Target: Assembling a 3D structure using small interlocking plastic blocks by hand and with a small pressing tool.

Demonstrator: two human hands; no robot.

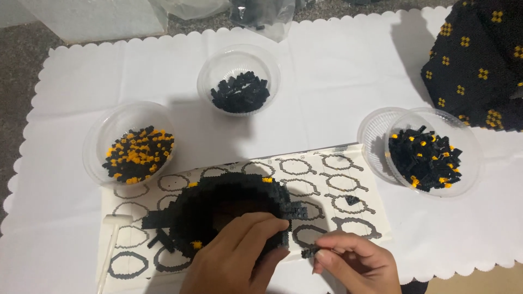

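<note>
- The block model (229, 209) is a hollow, rounded shell built of tiny black bricks, wide open at the top so the dark inside shows.
- A few orange bricks dot it: one on the far rim, one at the left of the rim, one low on the near left side.
- A stubby arm of black bricks sticks out on its left, another on its right.
- It stands on the instruction sheet (327, 179), which lies on the white scalloped cloth (338, 71) and is printed with rows of grey ring outlines.
- The left hand (237, 258) grips the model's near wall, fingers curled over the rim and closed on it.
- The right hand (357, 261) is just beside the model on the right, thumb and fingertips pinched together on a small black brick (310, 251) held over the sheet's near edge.
- A white tool (111, 239) lies at the sheet's left edge.
- Three clear bowls sit around the sheet: the left bowl (98, 136) holds mixed black and orange bricks, the middle bowl (210, 68) holds black ones, and the right bowl (471, 147) is mostly black with some orange.
- A large black block piece with orange dots (474, 60) fills the far right corner.
</note>
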